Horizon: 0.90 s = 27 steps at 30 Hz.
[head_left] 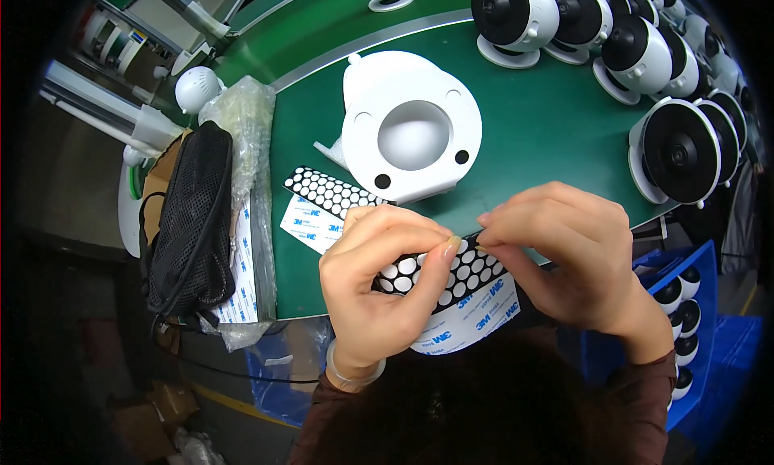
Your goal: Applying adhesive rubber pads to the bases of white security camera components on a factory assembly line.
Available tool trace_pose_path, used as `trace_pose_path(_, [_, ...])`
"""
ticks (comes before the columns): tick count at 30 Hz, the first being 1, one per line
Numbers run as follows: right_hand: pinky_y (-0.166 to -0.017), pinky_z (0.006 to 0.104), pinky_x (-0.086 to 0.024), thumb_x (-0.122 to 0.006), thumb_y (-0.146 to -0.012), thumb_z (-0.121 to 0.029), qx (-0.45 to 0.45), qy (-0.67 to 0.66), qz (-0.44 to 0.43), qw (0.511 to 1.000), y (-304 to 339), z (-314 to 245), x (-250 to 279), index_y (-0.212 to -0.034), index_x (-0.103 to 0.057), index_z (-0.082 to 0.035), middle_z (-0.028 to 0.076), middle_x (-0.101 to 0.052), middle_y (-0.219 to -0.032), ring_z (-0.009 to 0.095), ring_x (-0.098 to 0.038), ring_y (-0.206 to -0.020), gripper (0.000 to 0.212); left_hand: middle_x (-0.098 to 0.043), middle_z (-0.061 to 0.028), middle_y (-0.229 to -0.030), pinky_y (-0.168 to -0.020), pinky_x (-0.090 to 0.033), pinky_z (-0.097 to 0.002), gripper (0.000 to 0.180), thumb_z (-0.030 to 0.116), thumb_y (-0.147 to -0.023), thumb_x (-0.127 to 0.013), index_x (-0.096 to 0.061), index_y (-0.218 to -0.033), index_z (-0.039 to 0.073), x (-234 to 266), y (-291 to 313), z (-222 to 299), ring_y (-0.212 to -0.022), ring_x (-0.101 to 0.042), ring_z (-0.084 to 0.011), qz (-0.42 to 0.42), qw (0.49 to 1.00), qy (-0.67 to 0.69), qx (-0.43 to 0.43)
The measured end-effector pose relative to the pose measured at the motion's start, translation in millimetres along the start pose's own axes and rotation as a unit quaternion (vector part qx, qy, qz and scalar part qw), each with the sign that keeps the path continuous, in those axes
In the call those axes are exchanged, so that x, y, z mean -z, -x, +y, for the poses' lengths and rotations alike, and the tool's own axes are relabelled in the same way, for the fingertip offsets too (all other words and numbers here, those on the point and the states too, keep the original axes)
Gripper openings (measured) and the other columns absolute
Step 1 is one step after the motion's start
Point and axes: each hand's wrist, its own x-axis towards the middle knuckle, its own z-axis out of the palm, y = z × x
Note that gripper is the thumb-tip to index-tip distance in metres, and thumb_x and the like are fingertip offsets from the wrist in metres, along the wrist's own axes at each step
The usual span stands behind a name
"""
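Note:
My left hand (379, 275) grips a sheet of round adhesive pads (468, 275), its thumb and forefinger pinched at the upper edge. The sheet has white dots on black, above a white backing with blue print. My right hand (564, 255) is closed too, its fingertips pinching at the same upper edge. Whether a loose pad sits between those fingertips is hidden. Beyond my hands a white rounded housing (463, 126) lies with its ring-shaped base up. Two black round pads (382, 181) are on that base, across from two bare round recesses.
A second dotted sheet (330, 192) lies left of my hands on the green table (540, 134). Several black-and-white camera-like units (556, 17) crowd the far right. A black mesh pouch (193, 223) and plastic wrapping (250, 126) line the left edge. A blue bin (697, 336) stands lower right.

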Motion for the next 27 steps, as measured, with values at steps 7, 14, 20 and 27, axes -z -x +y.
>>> trace_pose_path(7, [-0.057, 0.0286, -0.049, -0.071, -0.060, 0.002, -0.017, 0.008, -0.024, 1.000, -2, -2, 0, -0.079, -0.062, -0.006, 0.005, -0.063, -0.076, 0.022, -0.061, -0.070, 0.022, -0.062, -0.0052, -0.069, -0.065, -0.033, -0.0260, 0.006, -0.004, -0.066, -0.065, -0.062, -0.068, 0.002, 1, 0, 0, -0.062, -0.055, -0.0139, 0.001, 1.000, -0.003, -0.001])
trace_pose_path(14, [-0.058, 0.0289, -0.049, -0.071, -0.060, 0.000, -0.034, 0.009, -0.047, 0.998, -5, -3, 2, -0.076, -0.062, -0.007, 0.005, -0.062, -0.073, 0.022, -0.061, -0.069, 0.019, -0.062, -0.0047, -0.069, -0.065, -0.033, -0.0256, 0.007, -0.004, -0.066, -0.065, -0.062, -0.067, 0.002, 0, 1, 0, -0.062, -0.055, -0.0139, -0.005, 1.000, 0.004, 0.007])
trace_pose_path(20, [-0.061, 0.0303, -0.050, -0.070, -0.061, 0.001, -0.034, 0.002, -0.067, 0.997, -12, 0, 3, -0.074, -0.062, -0.006, 0.006, -0.061, -0.073, 0.024, -0.061, -0.071, 0.017, -0.062, -0.0046, -0.069, -0.066, -0.034, -0.0263, 0.007, -0.004, -0.066, -0.065, -0.062, -0.068, 0.002, -2, 1, -3, -0.062, -0.055, -0.0144, 0.007, 1.000, -0.025, -0.009])
trace_pose_path(27, [-0.079, 0.0319, -0.048, -0.063, -0.066, 0.003, -0.021, -0.045, 0.043, 0.998, -25, -8, 9, -0.074, -0.061, 0.000, 0.013, -0.065, -0.087, 0.027, -0.062, -0.093, 0.009, -0.059, -0.0166, -0.099, -0.072, -0.037, -0.0297, 0.007, -0.001, -0.068, -0.066, -0.065, -0.073, 0.003, 7, 6, -5, -0.086, -0.055, -0.0224, 0.153, 0.966, -0.204, -0.038])
